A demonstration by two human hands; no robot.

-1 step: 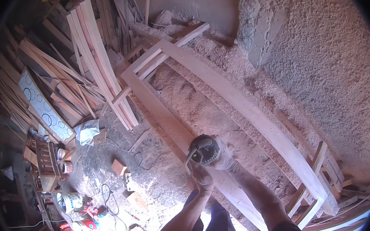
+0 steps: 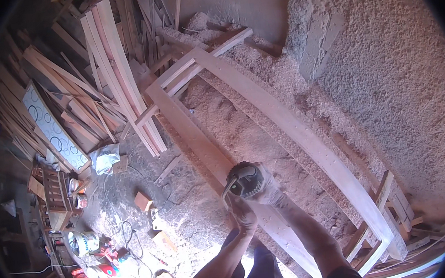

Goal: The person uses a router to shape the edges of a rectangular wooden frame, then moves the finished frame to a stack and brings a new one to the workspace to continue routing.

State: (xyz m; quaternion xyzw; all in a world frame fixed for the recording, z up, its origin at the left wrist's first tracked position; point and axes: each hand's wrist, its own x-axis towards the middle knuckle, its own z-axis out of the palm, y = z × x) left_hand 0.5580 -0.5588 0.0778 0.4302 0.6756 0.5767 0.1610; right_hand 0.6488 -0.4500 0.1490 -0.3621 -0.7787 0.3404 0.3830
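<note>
A dark, round power tool (image 2: pixel 245 180) with a ribbed rim stands over the near long board of a pale wooden frame (image 2: pixel 196 136). I cannot make out its exact kind. My left hand (image 2: pixel 242 213) is closed round its near left side, where a thin light-coloured bar or cord curves along the tool. On the right side my right hand (image 2: pixel 271 192) grips it, fingers mostly hidden behind the body. Its underside is hidden, so I cannot tell whether it touches the wood. The frame's other long board (image 2: pixel 296 132) runs to the right of my hands.
Wood shavings (image 2: pixel 271 156) cover the ground inside the frame. Long planks (image 2: pixel 116 69) lean at the far left, beside a patterned panel (image 2: pixel 52 127). A white bucket (image 2: pixel 85 242), red tools (image 2: pixel 104 273) and a looped cable (image 2: pixel 132 242) lie left. A rough wall (image 2: pixel 386 71) rises right.
</note>
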